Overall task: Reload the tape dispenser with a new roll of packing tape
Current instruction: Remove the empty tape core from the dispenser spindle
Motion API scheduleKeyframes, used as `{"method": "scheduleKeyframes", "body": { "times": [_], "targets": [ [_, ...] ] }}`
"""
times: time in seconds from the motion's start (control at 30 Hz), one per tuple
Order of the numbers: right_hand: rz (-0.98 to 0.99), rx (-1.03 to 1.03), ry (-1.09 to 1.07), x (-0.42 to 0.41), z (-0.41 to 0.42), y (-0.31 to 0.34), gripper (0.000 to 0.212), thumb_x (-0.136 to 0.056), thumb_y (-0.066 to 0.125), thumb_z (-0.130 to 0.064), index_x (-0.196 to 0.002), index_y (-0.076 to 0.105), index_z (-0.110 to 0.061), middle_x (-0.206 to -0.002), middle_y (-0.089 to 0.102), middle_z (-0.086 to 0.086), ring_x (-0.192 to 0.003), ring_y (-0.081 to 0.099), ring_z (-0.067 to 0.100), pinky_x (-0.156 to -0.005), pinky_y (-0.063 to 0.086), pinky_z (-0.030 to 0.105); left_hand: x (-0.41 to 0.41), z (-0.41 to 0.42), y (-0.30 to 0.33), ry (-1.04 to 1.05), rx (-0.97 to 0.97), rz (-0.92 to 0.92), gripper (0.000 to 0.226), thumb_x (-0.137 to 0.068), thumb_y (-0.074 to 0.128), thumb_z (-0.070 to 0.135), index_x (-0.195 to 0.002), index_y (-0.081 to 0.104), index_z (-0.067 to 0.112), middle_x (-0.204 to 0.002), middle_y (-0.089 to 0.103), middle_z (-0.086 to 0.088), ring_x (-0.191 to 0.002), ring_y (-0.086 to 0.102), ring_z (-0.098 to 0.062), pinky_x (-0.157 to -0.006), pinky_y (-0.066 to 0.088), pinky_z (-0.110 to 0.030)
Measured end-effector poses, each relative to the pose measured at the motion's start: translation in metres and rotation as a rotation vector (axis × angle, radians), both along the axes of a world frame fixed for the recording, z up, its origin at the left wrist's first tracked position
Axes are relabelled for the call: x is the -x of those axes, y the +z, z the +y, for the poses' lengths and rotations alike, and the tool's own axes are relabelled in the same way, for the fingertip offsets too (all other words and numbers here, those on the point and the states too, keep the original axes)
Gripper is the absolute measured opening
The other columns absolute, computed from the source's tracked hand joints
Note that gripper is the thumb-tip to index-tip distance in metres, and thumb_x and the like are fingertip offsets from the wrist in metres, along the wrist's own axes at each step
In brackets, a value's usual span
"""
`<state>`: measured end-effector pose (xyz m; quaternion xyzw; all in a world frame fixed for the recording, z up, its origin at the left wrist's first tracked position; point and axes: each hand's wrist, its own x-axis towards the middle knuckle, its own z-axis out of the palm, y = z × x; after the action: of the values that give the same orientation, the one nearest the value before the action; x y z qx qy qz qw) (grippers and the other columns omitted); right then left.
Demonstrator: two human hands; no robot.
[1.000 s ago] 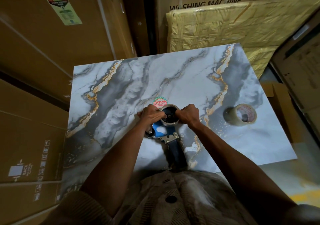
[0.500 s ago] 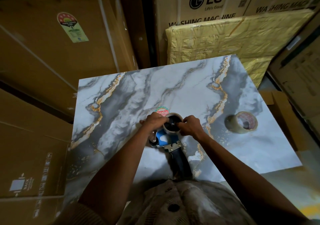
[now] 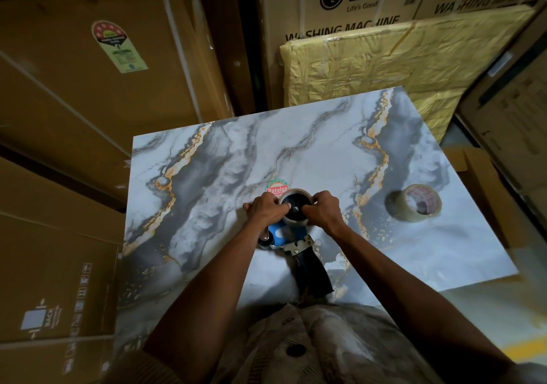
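Note:
A blue tape dispenser (image 3: 276, 235) with a black handle (image 3: 313, 274) lies on the marble-patterned table (image 3: 207, 194), handle toward me. On its black spool sits a thin, nearly bare cardboard core (image 3: 296, 194). My left hand (image 3: 263, 209) grips the core's left side, fingers curled over its rim. My right hand (image 3: 322, 209) grips the right side in the same way. A fuller roll of clear packing tape (image 3: 414, 203) lies apart at the table's right.
Tall cardboard appliance boxes (image 3: 88, 88) stand close on the left and behind. A yellow wrapped panel (image 3: 384, 58) leans at the table's far edge. More cartons (image 3: 509, 111) crowd the right. A round sticker (image 3: 277, 187) sits on the table just beyond the dispenser.
Both hands have stayed on the core at the dispenser's spool, with only small shifts of the fingers. The camera has tilted, so the table sits lower in view.

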<state>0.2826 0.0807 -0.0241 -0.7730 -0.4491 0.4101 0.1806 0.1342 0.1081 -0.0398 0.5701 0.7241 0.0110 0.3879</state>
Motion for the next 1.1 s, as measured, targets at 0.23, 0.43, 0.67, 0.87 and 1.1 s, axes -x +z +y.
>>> {"method": "scheduleKeyframes", "body": {
  "times": [0.23, 0.43, 0.67, 0.87, 1.1],
  "targets": [
    [-0.033, -0.012, -0.029, 0.0, 0.003, 0.002, 0.012, -0.072, 0.071, -0.005, -0.072, 0.06, -0.001, -0.066, 0.054, 0.015, -0.064, 0.056, 0.028, -0.062, 0.054, 0.04, -0.003, 0.003, 0.0, 0.08, -0.001, -0.025, 0.023, -0.073, 0.064, 0.037, -0.069, 0.052, 0.017, -0.094, 0.069, -0.009, -0.099, 0.06, -0.032, -0.083, 0.031, -0.035],
    [-0.016, -0.01, -0.062, 0.0, 0.007, -0.005, 0.026, -0.069, 0.074, -0.008, -0.086, 0.066, 0.011, -0.071, 0.061, 0.019, -0.071, 0.072, 0.043, -0.07, 0.06, 0.058, -0.006, 0.002, 0.002, 0.118, -0.006, -0.014, 0.029, -0.069, 0.064, 0.037, -0.088, 0.064, 0.015, -0.1, 0.07, -0.01, -0.101, 0.061, -0.033, -0.084, 0.035, -0.035],
    [-0.048, -0.036, -0.013, -0.003, 0.006, -0.006, 0.029, -0.072, 0.076, -0.015, -0.089, 0.069, 0.007, -0.088, 0.074, 0.026, -0.083, 0.074, 0.04, -0.075, 0.062, 0.047, -0.006, -0.001, 0.005, 0.164, -0.026, -0.02, 0.034, -0.063, 0.065, 0.044, -0.075, 0.062, 0.013, -0.094, 0.071, -0.012, -0.097, 0.063, -0.033, -0.091, 0.04, -0.041],
    [0.14, -0.051, 0.256, -0.024, -0.002, -0.017, 0.097, -0.054, 0.089, -0.06, -0.138, 0.053, -0.026, -0.128, 0.063, 0.004, -0.115, 0.062, 0.021, -0.1, 0.052, 0.038, 0.008, -0.012, 0.01, 0.3, -0.009, -0.276, 0.052, -0.073, 0.049, 0.067, -0.089, 0.07, 0.023, -0.104, 0.072, -0.006, -0.104, 0.061, -0.032, -0.101, 0.044, -0.048],
    [0.021, -0.277, 0.324, -0.019, -0.01, -0.016, 0.084, -0.051, 0.095, -0.045, -0.126, 0.062, -0.022, -0.111, 0.075, -0.001, -0.101, 0.071, 0.017, -0.085, 0.056, 0.027, 0.012, -0.036, 0.0, 0.26, -0.206, -0.355, 0.031, -0.084, 0.036, 0.038, -0.072, 0.054, 0.016, -0.094, 0.068, -0.017, -0.094, 0.059, -0.036, -0.078, 0.046, -0.042]
  ]
}}
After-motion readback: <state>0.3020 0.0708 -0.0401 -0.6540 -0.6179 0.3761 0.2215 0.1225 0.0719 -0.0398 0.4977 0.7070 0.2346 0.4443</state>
